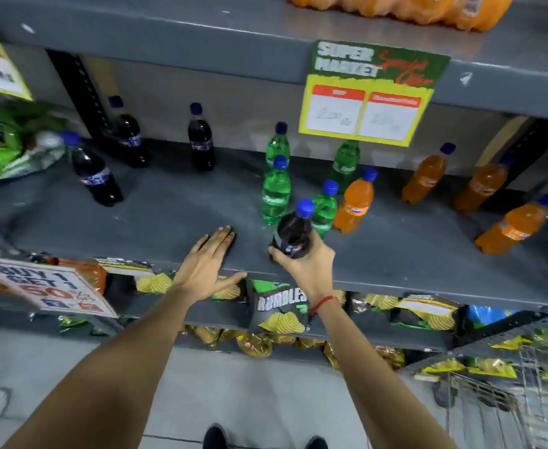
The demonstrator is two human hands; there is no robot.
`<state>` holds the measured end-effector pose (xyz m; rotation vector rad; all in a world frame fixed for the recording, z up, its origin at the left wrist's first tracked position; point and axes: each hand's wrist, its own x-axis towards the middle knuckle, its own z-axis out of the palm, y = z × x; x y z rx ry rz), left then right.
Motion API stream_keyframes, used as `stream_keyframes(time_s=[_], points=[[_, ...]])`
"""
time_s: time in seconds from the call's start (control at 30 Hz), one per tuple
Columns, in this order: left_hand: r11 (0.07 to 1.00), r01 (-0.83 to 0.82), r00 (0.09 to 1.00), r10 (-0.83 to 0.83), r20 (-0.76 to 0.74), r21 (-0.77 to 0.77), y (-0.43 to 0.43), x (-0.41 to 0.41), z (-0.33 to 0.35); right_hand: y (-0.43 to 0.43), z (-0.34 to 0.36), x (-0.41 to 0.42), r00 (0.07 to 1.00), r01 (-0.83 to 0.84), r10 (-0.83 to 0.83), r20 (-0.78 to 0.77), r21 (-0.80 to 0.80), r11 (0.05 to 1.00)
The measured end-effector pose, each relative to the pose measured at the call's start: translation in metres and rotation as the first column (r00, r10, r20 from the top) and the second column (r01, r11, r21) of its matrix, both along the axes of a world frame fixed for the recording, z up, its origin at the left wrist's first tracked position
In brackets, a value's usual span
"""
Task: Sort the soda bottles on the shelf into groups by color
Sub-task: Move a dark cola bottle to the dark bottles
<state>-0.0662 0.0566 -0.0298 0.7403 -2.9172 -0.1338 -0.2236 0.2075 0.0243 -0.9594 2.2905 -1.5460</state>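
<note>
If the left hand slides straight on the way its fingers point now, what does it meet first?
The left hand lies flat on the shelf, fingers aimed toward the back and slightly right. The way looks free across bare shelf. It would probably pass just left of the nearest green bottle, though depth is hard to judge.

The bottle in the right hand is near-black with a blue cap. Beyond it stand clear green bottles and orange ones (all blue-capped). Far past the flat left hand, more black bottles. The shelf is dull grey.
</note>
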Motion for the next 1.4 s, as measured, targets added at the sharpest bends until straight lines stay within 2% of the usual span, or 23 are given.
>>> stream_keyframes(time_s=[0.17, 0.3, 0.5, 0.67, 0.87, 1.07, 1.23, 1.4], points=[[0.99, -0.118, 0.99, 0.123, -0.07, 0.079, -0.045, 0.047, 0.007, -0.095, 0.018, 0.044, 0.993, -0.096, 0.099, -0.069, 0.034, 0.995], [0.969, -0.219, 0.967, 0.232, -0.104, 0.118, -0.071, 0.063, 0.009, -0.155, 0.019, 0.061, 0.989, -0.138, 0.141, -0.051, 0.062, 0.988], [0.963, -0.244, 0.964, 0.254, -0.082, 0.119, -0.089, 0.069, -0.001, -0.207, 0.005, 0.072, 0.993, -0.121, 0.122, -0.004, 0.092, 0.988], [0.967, -0.235, 0.964, 0.244, -0.105, 0.095, -0.093, 0.068, -0.006, -0.217, -0.003, 0.072, 0.992, -0.122, 0.123, -0.006, 0.069, 0.99], [0.974, -0.222, 0.969, 0.226, -0.102, 0.048, -0.093, 0.07, -0.009, -0.206, -0.022, 0.069, 0.941, -0.295, 0.288, 0.178, 0.017, 0.955], [0.973, -0.226, 0.969, 0.229, -0.089, 0.043, -0.094, 0.07, -0.009, -0.204, -0.024, 0.078, 0.963, -0.208, 0.206, 0.176, -0.01, 0.978], [0.976, -0.215, 0.969, 0.219, -0.112, 0.043, -0.093, 0.071, -0.007, -0.203, -0.025, 0.076, 0.949, -0.243, 0.242, 0.201, -0.017, 0.97], [0.975, -0.215, 0.969, 0.219, -0.112, 0.048, -0.093, 0.071, -0.006, -0.208, -0.027, 0.074, 0.962, -0.224, 0.223, 0.157, -0.011, 0.975]])
